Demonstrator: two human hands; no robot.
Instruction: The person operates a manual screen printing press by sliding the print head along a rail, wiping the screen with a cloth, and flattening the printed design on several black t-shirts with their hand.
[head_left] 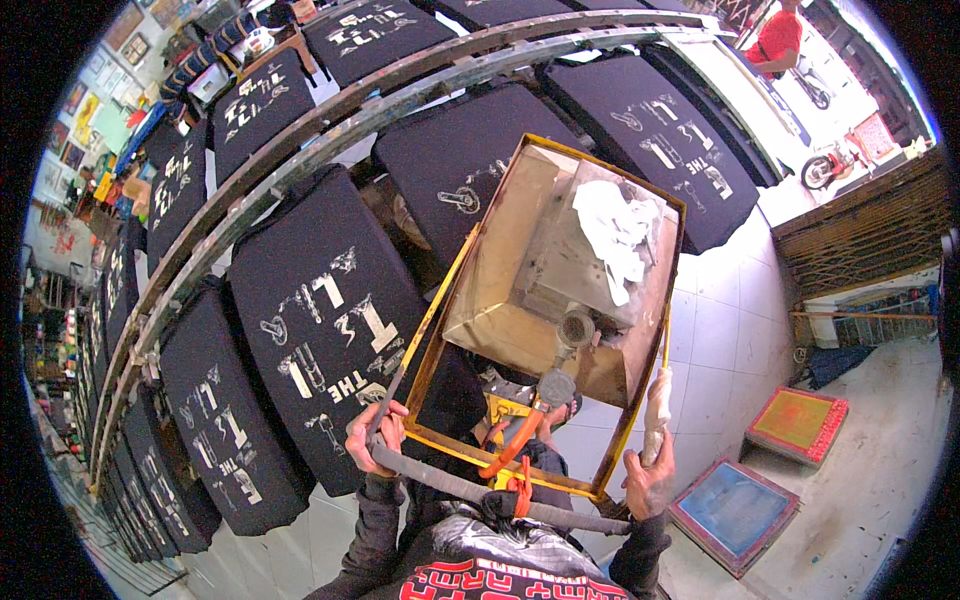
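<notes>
A yellow metal frame cart (441,446) stands in front of my body, with a boxy metal unit (555,255) inside it. My left hand (377,437) is closed around the grey wrapped bar (440,476) at the cart's near left corner. On the near right, my right hand (648,488) grips a whitish wrapped handle (656,415) beside the frame. A crumpled white cloth (612,235) lies on top of the unit. From a round metal fitting (556,386), an orange hose (515,447) runs toward me, with an orange tie (522,490) on the bar.
Black T-shirts (310,340) with white prints lie on boards along a long metal rail (290,148) to the left and ahead. Two red-framed printing screens (738,508) rest on the floor at right. A person in red (775,40) and a red motorcycle (845,160) are far right.
</notes>
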